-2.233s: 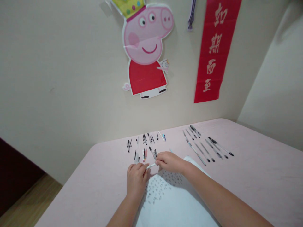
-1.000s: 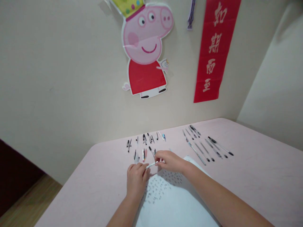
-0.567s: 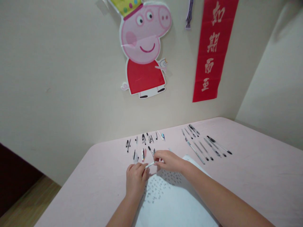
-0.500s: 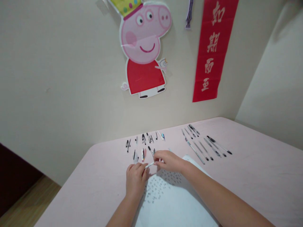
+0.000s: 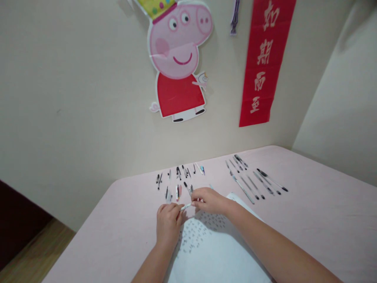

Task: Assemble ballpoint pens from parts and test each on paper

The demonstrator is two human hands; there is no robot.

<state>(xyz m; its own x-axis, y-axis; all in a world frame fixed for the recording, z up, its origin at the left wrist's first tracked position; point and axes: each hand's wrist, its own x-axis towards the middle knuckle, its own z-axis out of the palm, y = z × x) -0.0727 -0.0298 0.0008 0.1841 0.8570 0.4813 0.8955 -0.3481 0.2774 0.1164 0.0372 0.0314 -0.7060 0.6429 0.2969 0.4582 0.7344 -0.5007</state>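
Observation:
My left hand [image 5: 168, 225] and my right hand [image 5: 209, 201] meet over the far edge of a white sheet of paper [image 5: 215, 251] covered with small dark marks. Between them they pinch a slim white pen [image 5: 186, 205], the left hand at its near end and the right hand at its far end. Both hands have their fingers closed round it. Just beyond the hands lie several small pen caps and pen parts [image 5: 179, 181] in loose rows.
The pink table [image 5: 309, 220] carries a row of several black and clear pens [image 5: 256, 181] at the right back. The wall behind holds a cartoon pig cut-out [image 5: 179, 59] and a red banner [image 5: 263, 63]. The table's left edge drops to a wooden floor [image 5: 32, 255].
The hands keep their grip on the pen and barely shift. The view drifts slightly, so everything sits a little lower left than before.

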